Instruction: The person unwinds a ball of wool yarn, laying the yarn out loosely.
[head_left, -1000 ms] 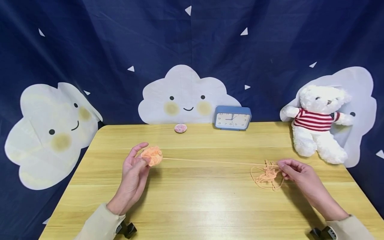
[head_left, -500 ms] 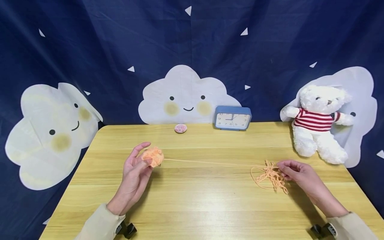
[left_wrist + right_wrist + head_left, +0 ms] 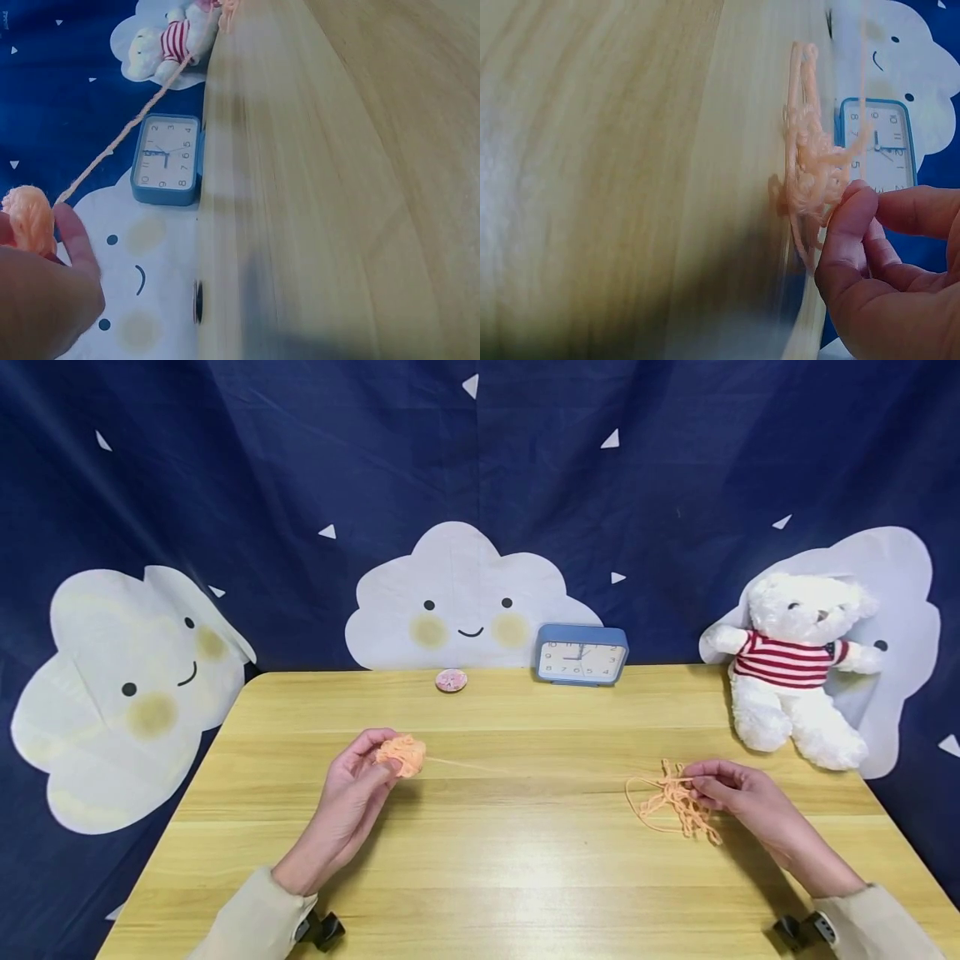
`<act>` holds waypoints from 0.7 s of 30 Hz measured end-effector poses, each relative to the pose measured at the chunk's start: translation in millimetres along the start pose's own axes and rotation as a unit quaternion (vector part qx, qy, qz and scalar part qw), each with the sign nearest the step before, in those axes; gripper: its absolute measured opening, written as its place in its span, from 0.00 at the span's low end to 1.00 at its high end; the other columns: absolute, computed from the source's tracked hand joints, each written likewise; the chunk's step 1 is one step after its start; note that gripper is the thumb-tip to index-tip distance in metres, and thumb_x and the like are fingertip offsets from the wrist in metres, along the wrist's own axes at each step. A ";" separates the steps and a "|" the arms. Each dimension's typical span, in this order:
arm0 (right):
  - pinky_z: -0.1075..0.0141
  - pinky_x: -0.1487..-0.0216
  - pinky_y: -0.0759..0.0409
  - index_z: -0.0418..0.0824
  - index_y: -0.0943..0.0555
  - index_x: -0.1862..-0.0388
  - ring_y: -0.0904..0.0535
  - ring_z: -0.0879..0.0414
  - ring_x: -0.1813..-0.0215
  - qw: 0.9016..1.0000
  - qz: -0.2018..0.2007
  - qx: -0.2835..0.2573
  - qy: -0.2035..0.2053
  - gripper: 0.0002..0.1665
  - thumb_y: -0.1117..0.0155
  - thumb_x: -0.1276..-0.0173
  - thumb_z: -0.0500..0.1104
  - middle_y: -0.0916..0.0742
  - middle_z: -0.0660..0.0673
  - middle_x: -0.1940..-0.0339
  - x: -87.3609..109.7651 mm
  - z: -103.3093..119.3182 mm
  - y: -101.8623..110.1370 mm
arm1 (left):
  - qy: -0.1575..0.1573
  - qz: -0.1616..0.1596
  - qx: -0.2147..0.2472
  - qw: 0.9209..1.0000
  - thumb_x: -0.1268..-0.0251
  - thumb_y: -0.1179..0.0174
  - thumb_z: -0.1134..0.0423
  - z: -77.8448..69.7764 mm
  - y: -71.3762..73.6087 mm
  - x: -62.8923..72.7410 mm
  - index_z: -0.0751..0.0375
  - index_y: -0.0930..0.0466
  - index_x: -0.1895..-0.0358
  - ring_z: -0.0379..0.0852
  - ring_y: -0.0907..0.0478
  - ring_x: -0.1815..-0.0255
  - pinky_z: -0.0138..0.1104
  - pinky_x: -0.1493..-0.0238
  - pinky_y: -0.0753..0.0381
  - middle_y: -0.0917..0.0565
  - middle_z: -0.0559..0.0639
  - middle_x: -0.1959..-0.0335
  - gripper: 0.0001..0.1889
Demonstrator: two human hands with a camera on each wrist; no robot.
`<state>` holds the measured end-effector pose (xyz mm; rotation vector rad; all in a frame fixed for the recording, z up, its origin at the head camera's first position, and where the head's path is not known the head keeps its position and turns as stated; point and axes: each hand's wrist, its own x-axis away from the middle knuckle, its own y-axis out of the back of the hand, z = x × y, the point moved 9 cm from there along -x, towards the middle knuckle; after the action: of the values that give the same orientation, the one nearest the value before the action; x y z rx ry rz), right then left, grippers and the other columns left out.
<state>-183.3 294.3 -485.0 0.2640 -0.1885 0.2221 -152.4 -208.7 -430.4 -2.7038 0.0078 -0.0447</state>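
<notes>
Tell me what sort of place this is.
Perhaps a child's room or a staged play corner, judging by the navy cloth with smiling clouds and the white teddy bear.

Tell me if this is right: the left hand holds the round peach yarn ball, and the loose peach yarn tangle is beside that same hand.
One error: the loose peach yarn tangle is beside the right hand, as the head view shows. The left hand does hold the round peach yarn ball.

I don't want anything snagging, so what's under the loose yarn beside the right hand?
Wooden tabletop shows through gaps in the loose yarn. Where it bunches densely, the surface is covered, so I can't tell whether anything lies there.
</notes>
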 end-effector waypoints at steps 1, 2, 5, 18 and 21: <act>0.70 0.55 0.12 0.23 0.18 0.42 0.14 0.62 0.56 1.000 -0.001 -0.003 -0.003 0.11 0.42 0.16 0.29 0.10 0.52 0.55 0.2 -0.3 -0.1 | 0.004 -0.007 -0.008 1.000 0.31 0.45 0.85 0.7 0.7 -0.2 0.64 0.21 0.43 0.44 0.20 0.49 0.30 0.47 0.14 0.21 0.55 0.43 0.19; 0.70 0.55 0.12 0.23 0.18 0.42 0.14 0.62 0.55 1.000 -0.002 -0.004 -0.005 0.11 0.42 0.16 0.29 0.10 0.52 0.55 0.5 -0.4 -0.2 | 0.008 -0.011 -0.016 1.000 0.31 0.44 0.84 1.3 1.2 -0.4 0.64 0.21 0.44 0.44 0.21 0.50 0.30 0.49 0.14 0.20 0.55 0.45 0.18; 0.70 0.54 0.13 0.23 0.20 0.40 0.14 0.62 0.54 1.000 -0.005 0.003 -0.010 0.13 0.42 0.15 0.32 0.11 0.54 0.53 1.6 0.1 -0.7 | 0.013 -0.019 -0.038 0.999 0.31 0.41 0.83 2.9 2.1 -1.5 0.64 0.22 0.45 0.44 0.21 0.55 0.31 0.55 0.14 0.19 0.53 0.50 0.17; 0.71 0.54 0.13 0.38 0.13 0.41 0.14 0.61 0.57 0.994 -0.104 -0.039 0.001 0.12 0.38 0.15 0.36 0.11 0.55 0.55 11.9 18.0 -5.1 | -0.003 0.007 -0.040 0.999 0.30 0.39 0.84 0.8 -4.3 -2.7 0.63 0.20 0.49 0.41 0.20 0.59 0.28 0.59 0.15 0.17 0.50 0.55 0.14; 0.71 0.54 0.13 0.44 0.11 0.44 0.14 0.60 0.58 0.987 -0.122 -0.103 0.015 0.11 0.38 0.15 0.35 0.11 0.51 0.58 12.4 27.4 -13.1 | -0.005 0.015 -0.031 0.999 0.29 0.39 0.84 -0.1 -5.1 -1.9 0.63 0.20 0.49 0.41 0.19 0.59 0.28 0.57 0.14 0.16 0.51 0.55 0.14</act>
<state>-172.5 276.7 -459.4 0.0770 -0.1458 -0.0376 -154.3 -204.1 -428.2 -2.7646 0.0483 -0.0216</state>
